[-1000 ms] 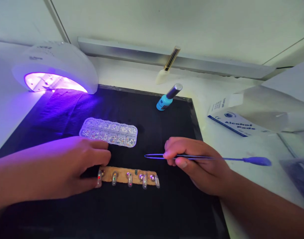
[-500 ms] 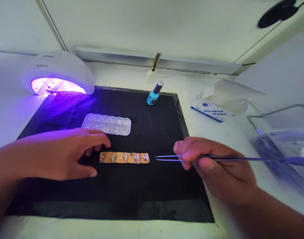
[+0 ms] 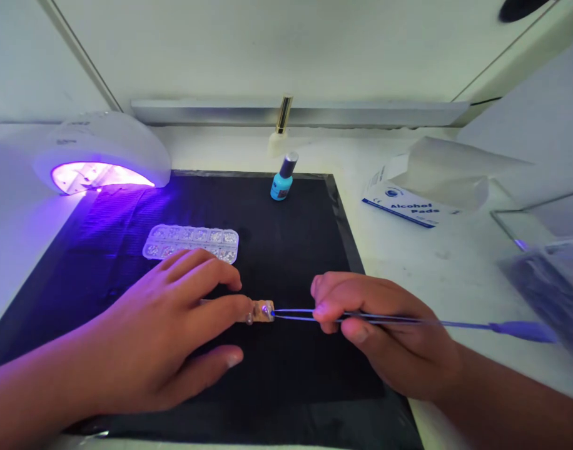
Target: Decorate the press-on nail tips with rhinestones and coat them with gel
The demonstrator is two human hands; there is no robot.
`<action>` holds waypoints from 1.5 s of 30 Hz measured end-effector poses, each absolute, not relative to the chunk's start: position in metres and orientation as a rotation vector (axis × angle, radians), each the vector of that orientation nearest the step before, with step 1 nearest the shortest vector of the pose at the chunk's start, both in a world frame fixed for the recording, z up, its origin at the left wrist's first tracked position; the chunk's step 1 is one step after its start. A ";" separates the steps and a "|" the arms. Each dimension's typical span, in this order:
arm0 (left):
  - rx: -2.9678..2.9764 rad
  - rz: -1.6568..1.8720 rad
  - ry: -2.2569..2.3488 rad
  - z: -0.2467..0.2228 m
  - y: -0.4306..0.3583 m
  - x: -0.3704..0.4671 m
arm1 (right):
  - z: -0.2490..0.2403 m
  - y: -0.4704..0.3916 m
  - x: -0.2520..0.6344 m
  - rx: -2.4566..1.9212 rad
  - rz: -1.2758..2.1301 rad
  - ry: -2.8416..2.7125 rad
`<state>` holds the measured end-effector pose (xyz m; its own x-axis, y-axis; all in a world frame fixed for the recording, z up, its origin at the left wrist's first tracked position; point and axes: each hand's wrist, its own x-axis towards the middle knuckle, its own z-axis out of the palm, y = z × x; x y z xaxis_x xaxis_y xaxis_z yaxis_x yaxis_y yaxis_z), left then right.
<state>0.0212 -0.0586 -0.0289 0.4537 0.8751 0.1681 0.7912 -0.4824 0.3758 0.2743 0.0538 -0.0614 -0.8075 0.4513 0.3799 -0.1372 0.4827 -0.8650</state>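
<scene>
A narrow tan strip (image 3: 257,311) with shiny decorated pieces along it lies on the black mat (image 3: 309,244); most of it is hidden under my left hand (image 3: 183,331). That hand is palm down with its fingers apart, the index fingertip touching the strip. From the right, my right hand (image 3: 385,325) grips a pair of tweezers (image 3: 296,314), whose tips reach the strip's right end. A tiny blue bit shows at the tips. Just behind my left fingers sits a clear compartment case (image 3: 192,235) of small rhinestones, its front edge partly covered.
A white UV nail lamp (image 3: 108,140) glows purple at back left. Upright at the back stand a blue polish bottle (image 3: 283,180) and a pale bottle with a gold cap (image 3: 283,115). An alcohol pads box (image 3: 406,203) and a clear plastic bag (image 3: 549,287) lie on the right.
My left hand has moved right, over the strip, and now touches it. My right hand has moved left, bringing the tweezer tips to the strip's right end.
</scene>
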 end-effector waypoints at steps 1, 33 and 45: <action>2.457 0.500 1.447 -0.031 -0.059 0.021 | -0.061 0.054 0.274 -0.252 1.310 -2.163; 2.587 0.290 1.413 -0.034 -0.055 0.031 | -0.061 0.053 0.272 -0.212 1.297 -2.170; 2.628 0.331 1.384 -0.036 -0.053 0.031 | -0.062 0.059 0.275 -0.317 1.322 -2.068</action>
